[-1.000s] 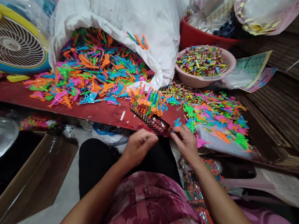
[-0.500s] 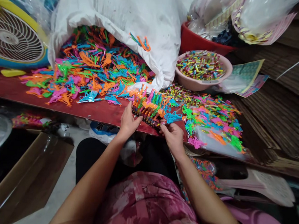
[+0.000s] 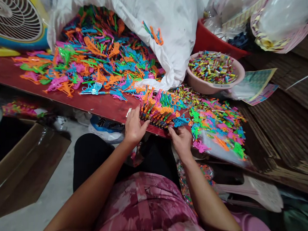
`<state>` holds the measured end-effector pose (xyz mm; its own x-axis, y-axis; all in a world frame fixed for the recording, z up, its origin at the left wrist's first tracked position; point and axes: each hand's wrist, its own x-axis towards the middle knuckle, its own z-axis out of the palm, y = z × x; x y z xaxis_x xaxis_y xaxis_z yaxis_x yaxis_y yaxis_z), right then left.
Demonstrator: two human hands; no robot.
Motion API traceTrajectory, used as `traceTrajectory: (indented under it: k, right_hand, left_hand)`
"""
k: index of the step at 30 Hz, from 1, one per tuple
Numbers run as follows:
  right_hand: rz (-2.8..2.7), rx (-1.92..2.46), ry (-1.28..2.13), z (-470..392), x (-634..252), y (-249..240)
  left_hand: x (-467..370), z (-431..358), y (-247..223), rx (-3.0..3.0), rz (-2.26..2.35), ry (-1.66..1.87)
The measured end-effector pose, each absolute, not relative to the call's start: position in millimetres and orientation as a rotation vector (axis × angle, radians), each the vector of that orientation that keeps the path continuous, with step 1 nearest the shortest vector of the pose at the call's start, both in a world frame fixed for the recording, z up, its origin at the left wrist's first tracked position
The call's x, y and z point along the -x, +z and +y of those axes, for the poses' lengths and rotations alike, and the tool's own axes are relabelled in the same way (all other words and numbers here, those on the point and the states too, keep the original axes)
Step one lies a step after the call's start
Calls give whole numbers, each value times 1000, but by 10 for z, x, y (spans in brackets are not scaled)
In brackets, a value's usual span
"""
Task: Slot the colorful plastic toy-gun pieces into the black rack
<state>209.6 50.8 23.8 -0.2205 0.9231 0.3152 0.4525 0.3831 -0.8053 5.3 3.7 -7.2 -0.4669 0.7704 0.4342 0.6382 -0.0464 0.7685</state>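
Mid-frame, the left hand (image 3: 134, 127), open with thumb spread, and curled right hand (image 3: 181, 140), hold unclear, seemingly align the row of plastic toys (image 3: 161, 111), calling next for even pressure.

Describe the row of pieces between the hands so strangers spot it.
Find the white sack spilling a heap of plastic pieces. Below it, at the near edge of the red table, the row sits between left hand and right hand. Unlike the jumbled heap, its pieces line up side by side.
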Motion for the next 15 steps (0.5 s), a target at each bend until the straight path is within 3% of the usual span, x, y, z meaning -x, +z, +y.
traceTrajectory:
  k: [7,15]
  right_hand:
    - [-2016,1141,569,493,-2033,334]
    - [-2040,1153,647,589,-2079,293]
  left_hand:
    - [-50,47,-86,-1578,2088,1546]
    - [-57,33,-62,-1544,2104,1535]
